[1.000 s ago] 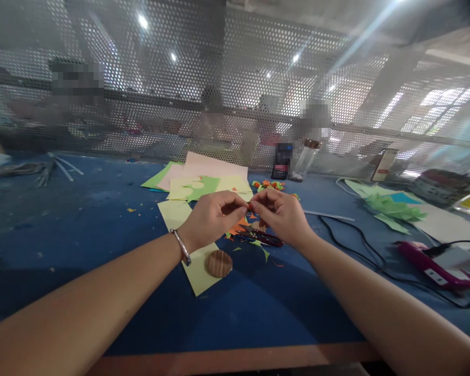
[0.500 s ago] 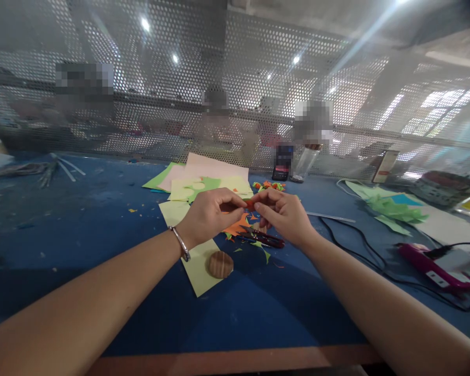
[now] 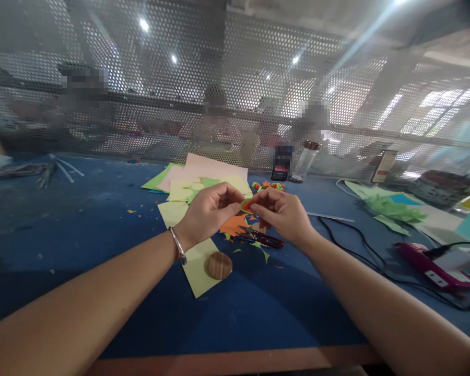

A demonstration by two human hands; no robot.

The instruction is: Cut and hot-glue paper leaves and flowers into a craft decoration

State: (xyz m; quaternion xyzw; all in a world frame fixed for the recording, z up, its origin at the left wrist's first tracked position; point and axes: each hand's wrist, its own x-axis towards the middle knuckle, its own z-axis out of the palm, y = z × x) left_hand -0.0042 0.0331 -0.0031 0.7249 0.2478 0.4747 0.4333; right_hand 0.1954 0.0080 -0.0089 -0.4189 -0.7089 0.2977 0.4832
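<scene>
Both hands, left hand [image 3: 209, 211] & right hand [image 3: 284, 214], pinch small paper piece [image 3: 246, 205] w/ fingertips closed; roll gently, keep it over orange scraps [image 3: 235, 225].

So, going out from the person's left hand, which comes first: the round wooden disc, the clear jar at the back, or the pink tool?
From the left hand:
1. Wooden disc, just below it, on yellow paper.
2. Clear jar, back right by the mesh.
3. Pink tool, far right.
</scene>
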